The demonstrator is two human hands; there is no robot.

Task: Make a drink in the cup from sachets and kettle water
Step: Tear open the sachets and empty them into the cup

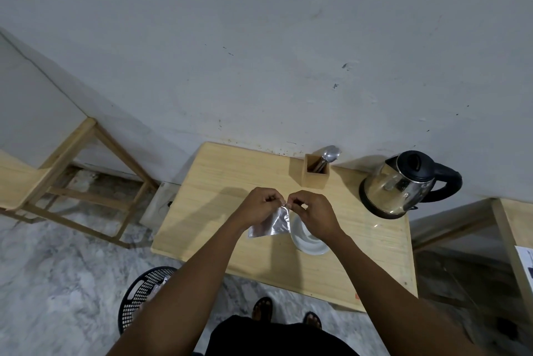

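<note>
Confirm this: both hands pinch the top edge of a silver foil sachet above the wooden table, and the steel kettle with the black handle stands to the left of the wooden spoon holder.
Wrong on one point. In the head view, the steel kettle with the black handle stands to the right of the wooden spoon holder, not the left. The left hand and right hand do pinch the silver foil sachet above the wooden table.

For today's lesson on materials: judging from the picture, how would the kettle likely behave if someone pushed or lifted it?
The kettle has a shiny metal body, so it is probably stiff, not fragile. Its base looks wide and flat on the table, so a push would likely slide it rather than tip it. The water level is hidden; if full, it may feel heavy, and the black handle suits lifting.
</note>
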